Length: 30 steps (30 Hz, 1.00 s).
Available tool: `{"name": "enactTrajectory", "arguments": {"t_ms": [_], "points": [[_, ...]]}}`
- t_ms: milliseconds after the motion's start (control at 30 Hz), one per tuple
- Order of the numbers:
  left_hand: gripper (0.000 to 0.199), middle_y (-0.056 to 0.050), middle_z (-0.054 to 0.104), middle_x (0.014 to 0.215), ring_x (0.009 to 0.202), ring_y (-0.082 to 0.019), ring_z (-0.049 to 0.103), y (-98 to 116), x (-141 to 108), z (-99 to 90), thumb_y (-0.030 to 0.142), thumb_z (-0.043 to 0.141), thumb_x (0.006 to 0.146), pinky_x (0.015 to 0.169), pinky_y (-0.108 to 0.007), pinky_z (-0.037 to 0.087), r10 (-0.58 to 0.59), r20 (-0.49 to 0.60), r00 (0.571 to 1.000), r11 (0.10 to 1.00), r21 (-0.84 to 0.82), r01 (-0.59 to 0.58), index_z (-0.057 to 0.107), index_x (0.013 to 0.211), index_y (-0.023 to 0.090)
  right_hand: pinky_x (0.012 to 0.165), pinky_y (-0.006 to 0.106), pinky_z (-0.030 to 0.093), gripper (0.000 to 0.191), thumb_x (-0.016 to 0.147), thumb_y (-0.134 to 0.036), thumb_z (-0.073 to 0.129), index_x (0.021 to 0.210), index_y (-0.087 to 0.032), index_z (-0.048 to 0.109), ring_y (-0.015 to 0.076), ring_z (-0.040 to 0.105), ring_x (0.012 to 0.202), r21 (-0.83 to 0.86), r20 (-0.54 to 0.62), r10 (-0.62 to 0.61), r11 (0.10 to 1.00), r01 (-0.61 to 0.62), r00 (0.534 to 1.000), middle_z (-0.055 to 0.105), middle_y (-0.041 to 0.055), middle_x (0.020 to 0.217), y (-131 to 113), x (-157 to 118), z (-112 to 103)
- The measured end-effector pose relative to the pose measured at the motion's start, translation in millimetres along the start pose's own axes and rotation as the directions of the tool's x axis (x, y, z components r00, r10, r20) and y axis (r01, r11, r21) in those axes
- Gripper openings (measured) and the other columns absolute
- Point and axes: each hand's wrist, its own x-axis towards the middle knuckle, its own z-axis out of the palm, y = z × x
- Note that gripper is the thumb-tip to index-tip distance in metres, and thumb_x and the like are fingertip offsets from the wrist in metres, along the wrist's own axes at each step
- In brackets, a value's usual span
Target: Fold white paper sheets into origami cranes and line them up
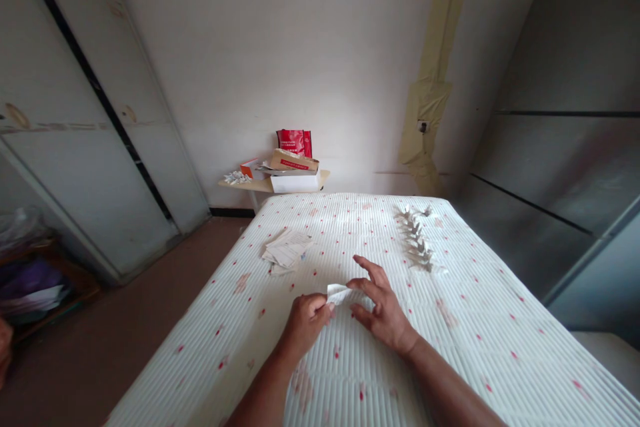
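Note:
A small folded piece of printed paper (339, 294) is pinched between the thumb and fingers of my left hand (306, 321), just above the bed. My right hand (383, 307) is beside it on the right, fingers spread, with its index fingertip close to the paper's right end; whether it touches cannot be made out. Farther off to the left, a loose stack of paper sheets (289, 248) lies on the patterned bed cover (360, 383). Several folded paper shapes with pointed tips (417, 240) stand in a row on the right side of the bed.
Beyond the bed, a small table (324, 180) bears a white box (295, 183), a red bag (295, 141) and a pile of small white pieces (237, 177). Cabinets (95, 120) stand at the left. Part of a person shows at the far left edge (5, 350).

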Motion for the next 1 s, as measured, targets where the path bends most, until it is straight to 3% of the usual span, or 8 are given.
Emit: {"name": "enactTrajectory", "arguments": {"t_ms": [167, 367, 533, 633, 733, 833, 1000], "points": [[0.029, 0.003, 0.052, 0.051, 0.051, -0.011, 0.049, -7.5, 0.1, 3.6, 0.028, 0.046, 0.078, 0.050, -0.019, 0.034, 0.004, 0.013, 1.000, 0.999, 0.040, -0.004, 0.057, 0.054, 0.015, 0.096, 0.045, 0.035, 0.019, 0.068, -0.009, 0.055, 0.082, -0.022, 0.056, 0.0266, 0.035, 0.122, 0.032, 0.025, 0.048, 0.998, -0.049, 0.999, 0.036, 0.0065, 0.137, 2.0, 0.2, 4.7], [0.030, 0.003, 0.050, 0.049, 0.050, -0.010, 0.047, -7.7, -0.1, 5.8, 0.026, 0.046, 0.078, 0.050, -0.019, 0.032, 0.010, 0.002, 1.000, 0.997, 0.082, -0.010, 0.054, 0.051, 0.015, 0.099, 0.045, 0.031, 0.043, 0.069, -0.008, 0.051, 0.108, -0.023, 0.054, 0.0266, 0.033, 0.124, -0.063, 0.050, -0.040, 0.997, 0.043, 0.998, 0.028, 0.0082, 0.141, 3.2, -2.8, 7.3], [0.029, 0.004, 0.047, 0.047, 0.048, -0.009, 0.045, -4.5, -0.6, 4.9, 0.025, 0.047, 0.076, 0.049, -0.020, 0.029, 0.013, 0.012, 1.000, 0.994, 0.109, -0.014, 0.053, 0.050, 0.015, 0.097, 0.047, 0.030, 0.034, 0.070, -0.008, 0.052, 0.099, -0.023, 0.061, 0.0280, 0.033, 0.122, -0.160, 0.091, -0.071, 0.983, 0.085, 0.993, 0.032, 0.0067, 0.139, 1.8, -1.2, 7.5], [0.029, 0.004, 0.046, 0.047, 0.049, -0.009, 0.043, -5.3, -0.7, 4.9, 0.026, 0.047, 0.077, 0.048, -0.020, 0.027, 0.017, 0.013, 1.000, 0.994, 0.107, -0.019, 0.054, 0.051, 0.015, 0.093, 0.045, 0.033, 0.018, 0.069, -0.013, 0.057, 0.085, -0.020, 0.063, 0.0279, 0.040, 0.116, -0.137, 0.096, 0.011, 0.991, 0.002, 0.995, 0.045, 0.0083, 0.130, 5.0, 0.5, 5.1], [0.028, 0.004, 0.045, 0.048, 0.049, -0.009, 0.042, -5.0, -1.1, 5.1, 0.024, 0.047, 0.077, 0.048, -0.020, 0.025, 0.033, 0.007, 0.999, 0.989, 0.143, -0.034, 0.053, 0.051, 0.015, 0.084, 0.039, 0.039, 0.015, 0.071, -0.014, 0.057, 0.083, -0.022, 0.064, 0.0237, 0.051, 0.101, -0.053, 0.181, 0.038, 0.998, -0.028, 0.983, 0.060, 0.0071, 0.109, 9.6, 1.6, 1.0], [0.027, 0.004, 0.043, 0.049, 0.048, -0.008, 0.040, -1.1, -2.6, 5.4, 0.020, 0.047, 0.076, 0.048, -0.020, 0.023, 0.096, 0.028, 0.995, 0.960, 0.262, -0.100, 0.049, 0.050, 0.015, 0.078, 0.033, 0.040, 0.021, 0.074, -0.010, 0.052, 0.085, -0.024, 0.064, 0.0197, 0.055, 0.090, -0.006, 0.251, -0.025, 1.000, 0.028, 0.968, 0.065, 0.0042, 0.094, 10.2, 3.1, -2.9], [0.023, 0.001, 0.053, 0.059, 0.056, -0.009, 0.048, 13.8, -6.3, 5.1, 0.011, 0.042, 0.077, 0.054, -0.021, 0.029, 0.215, 0.084, 0.973, 0.886, 0.402, -0.231, 0.055, 0.060, 0.016, 0.075, 0.031, 0.034, 0.018, 0.071, -0.006, 0.052, 0.069, -0.021, 0.060, 0.0166, 0.054, 0.076, -0.136, 0.325, -0.070, 0.983, 0.120, 0.943, 0.062, 0.0011, 0.069, -0.3, 8.1, -4.6]]}}
